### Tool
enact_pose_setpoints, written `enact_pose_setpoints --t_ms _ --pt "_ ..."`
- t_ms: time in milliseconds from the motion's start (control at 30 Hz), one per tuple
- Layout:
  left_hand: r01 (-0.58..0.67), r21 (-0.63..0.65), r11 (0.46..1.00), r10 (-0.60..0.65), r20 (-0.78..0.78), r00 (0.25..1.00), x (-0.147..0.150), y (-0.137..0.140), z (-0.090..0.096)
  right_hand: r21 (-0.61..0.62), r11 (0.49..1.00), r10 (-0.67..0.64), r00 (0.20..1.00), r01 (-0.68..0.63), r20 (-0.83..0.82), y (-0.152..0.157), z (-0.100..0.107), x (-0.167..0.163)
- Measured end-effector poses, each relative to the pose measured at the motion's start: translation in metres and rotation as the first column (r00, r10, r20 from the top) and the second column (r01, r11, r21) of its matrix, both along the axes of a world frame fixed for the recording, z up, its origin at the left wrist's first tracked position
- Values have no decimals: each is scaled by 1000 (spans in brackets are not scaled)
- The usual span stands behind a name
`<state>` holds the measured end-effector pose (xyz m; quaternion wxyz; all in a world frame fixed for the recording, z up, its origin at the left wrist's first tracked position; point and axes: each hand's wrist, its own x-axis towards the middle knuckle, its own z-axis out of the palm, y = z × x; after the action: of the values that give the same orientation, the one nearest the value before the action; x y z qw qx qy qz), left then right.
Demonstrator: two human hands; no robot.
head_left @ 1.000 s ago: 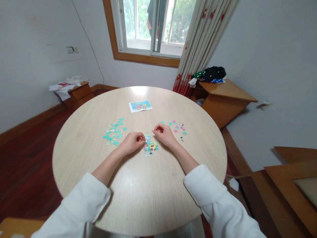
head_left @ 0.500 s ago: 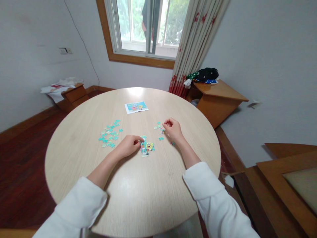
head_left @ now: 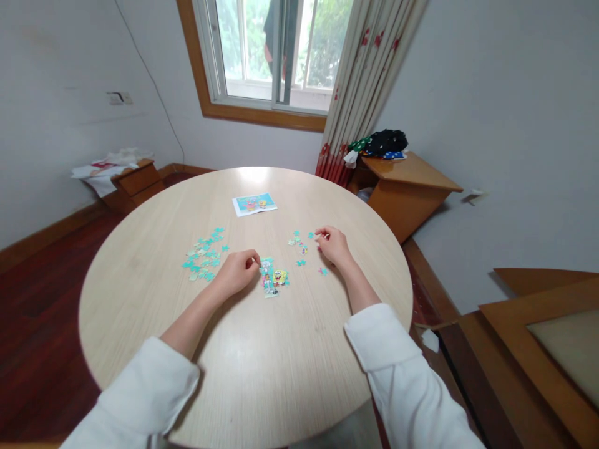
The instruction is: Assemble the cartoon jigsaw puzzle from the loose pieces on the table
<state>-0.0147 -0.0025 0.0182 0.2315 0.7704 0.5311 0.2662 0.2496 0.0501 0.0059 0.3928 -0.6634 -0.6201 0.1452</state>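
Note:
A partly joined jigsaw puzzle lies flat on the round table, showing a yellow square cartoon figure and a pale one beside it. Just off its upper left edge, my left hand is closed, its fingers curled; whatever they might hold is hidden. Farther right, my right hand hovers low over a small group of loose puzzle pieces, thumb and forefinger slightly apart. A teal piece lies just left of its fingertips. Below that hand is a pink and teal piece.
A heap of teal and pale green pieces is spread left of my left hand. Behind the puzzle lies a printed reference picture. The round table stands near a wooden cabinet with cloths on top.
My left hand has lifted off the joined puzzle and drawn back left, uncovering its top. My right hand has shifted slightly right, its fingers loosening; a teal piece now shows beside them.

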Motion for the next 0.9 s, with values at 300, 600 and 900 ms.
enact_pose_setpoints --t_ms 300,600,900 --pt "-68 9 998 68 4 998 -2 2 -2 37 997 -70 997 71 -10 3 2 11" --pt "-76 23 997 75 2 997 -3 3 -1 -94 963 -265 954 254 -140 0 3 49" --pt "-101 15 995 101 -3 995 -3 2 1 -55 962 -272 949 267 -162 1 1 48"
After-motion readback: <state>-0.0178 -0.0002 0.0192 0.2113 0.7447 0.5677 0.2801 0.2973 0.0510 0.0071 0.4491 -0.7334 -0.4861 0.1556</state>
